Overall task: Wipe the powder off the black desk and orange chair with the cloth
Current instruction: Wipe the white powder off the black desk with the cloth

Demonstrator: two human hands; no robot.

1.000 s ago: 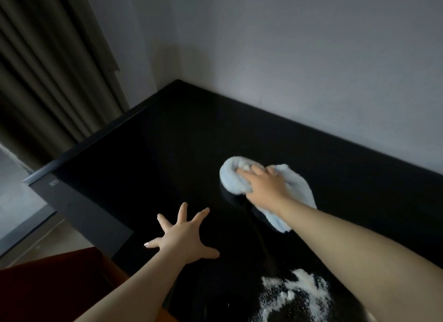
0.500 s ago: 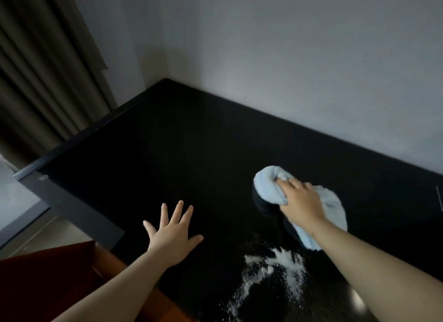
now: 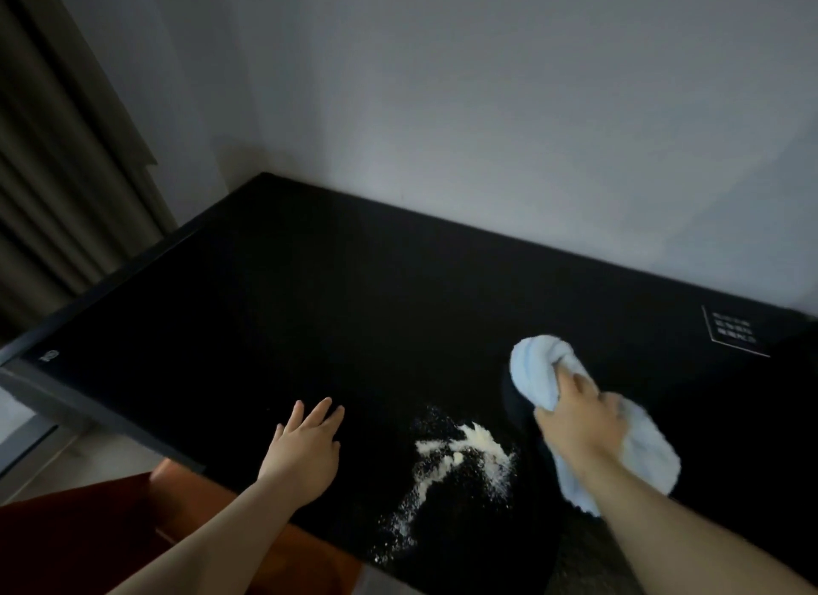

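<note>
A black desk (image 3: 310, 293) fills the middle of the head view. White powder (image 3: 460, 457) lies scattered near its front edge, trailing down towards the left. My right hand (image 3: 575, 422) grips a bunched light blue cloth (image 3: 538, 369) pressed on the desk just right of the powder. My left hand (image 3: 305, 448) rests flat on the desk with its fingers apart, left of the powder. The orange chair (image 3: 79, 532) shows at the bottom left, below the desk edge.
A grey wall runs behind the desk. A curtain (image 3: 57, 183) hangs at the left. A small black card with white print (image 3: 732, 335) lies at the desk's far right. Pale floor (image 3: 88, 457) shows at the lower left.
My right hand has swept the cloth to the right across the desk. My left hand has drawn its spread fingers closer together and stays flat on the desk. More powder has come into view.
</note>
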